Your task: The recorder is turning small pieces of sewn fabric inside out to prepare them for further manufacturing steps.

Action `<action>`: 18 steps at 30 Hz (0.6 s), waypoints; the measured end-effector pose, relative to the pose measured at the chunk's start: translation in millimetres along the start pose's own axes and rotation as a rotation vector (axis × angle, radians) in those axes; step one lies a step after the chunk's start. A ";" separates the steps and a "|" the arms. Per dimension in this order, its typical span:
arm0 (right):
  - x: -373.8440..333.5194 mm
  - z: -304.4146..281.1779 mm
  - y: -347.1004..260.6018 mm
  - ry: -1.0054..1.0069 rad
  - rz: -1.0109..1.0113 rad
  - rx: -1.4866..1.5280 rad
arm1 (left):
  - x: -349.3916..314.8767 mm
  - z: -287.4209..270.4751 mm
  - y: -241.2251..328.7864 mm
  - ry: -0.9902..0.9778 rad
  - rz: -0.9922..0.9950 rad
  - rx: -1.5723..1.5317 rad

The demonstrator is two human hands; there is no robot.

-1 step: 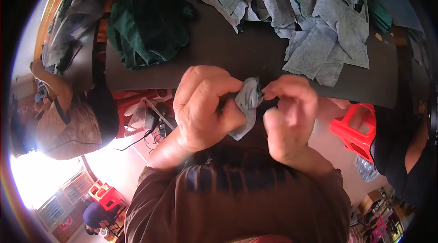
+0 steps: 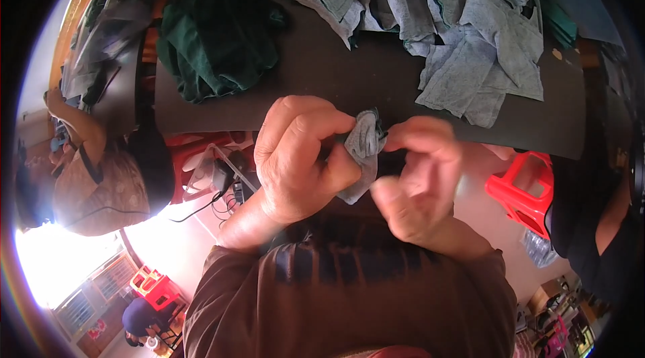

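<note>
A small piece of grey fabric (image 2: 365, 150) with a dark green edge hangs bunched in front of my chest, just off the near edge of the table. My left hand (image 2: 302, 160) is closed on it, thumb and index finger pinching its left side. On the other side, my right hand (image 2: 423, 173) is slightly blurred. Its curled index finger reaches the fabric's right edge, while the thumb stands apart below. No firm grip shows there.
A dark green cloth heap (image 2: 218, 35) lies at the table's left. Several grey fabric pieces (image 2: 480, 56) are piled along the back right of the dark table (image 2: 322, 82). A red plastic stool (image 2: 521, 187) stands at right. Another person (image 2: 101, 183) sits at left.
My right hand has shifted a little left, its thumb swinging inward toward the fabric. The left hand keeps its pinch, and the fabric tilts slightly.
</note>
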State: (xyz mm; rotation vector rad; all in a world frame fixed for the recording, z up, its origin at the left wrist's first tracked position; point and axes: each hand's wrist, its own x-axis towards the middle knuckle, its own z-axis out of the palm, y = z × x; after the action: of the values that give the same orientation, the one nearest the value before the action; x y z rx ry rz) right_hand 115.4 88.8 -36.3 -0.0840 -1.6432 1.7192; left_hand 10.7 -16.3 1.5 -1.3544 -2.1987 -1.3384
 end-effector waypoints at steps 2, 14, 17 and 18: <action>-1.0 -0.4 -1.9 -0.125 0.001 -0.067 | -0.1 -0.4 3.4 0.007 -0.017 -0.001; 25.4 -34.5 -12.8 -0.173 0.451 0.168 | -3.3 -26.3 -10.1 -0.179 -0.547 -0.621; 31.3 -40.4 -16.6 -0.120 0.552 0.384 | -0.2 -35.0 -15.5 -0.204 -0.883 -1.351; 31.5 -40.4 -19.5 -0.091 0.620 0.453 | 0.2 -35.0 -17.9 -0.231 -0.908 -1.504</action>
State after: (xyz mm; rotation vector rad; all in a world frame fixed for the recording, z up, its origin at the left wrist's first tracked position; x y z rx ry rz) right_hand 122.6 137.6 -12.6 -0.3279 -1.3205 2.5613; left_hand -12.5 -46.7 10.6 -0.5579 -1.7629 -3.7271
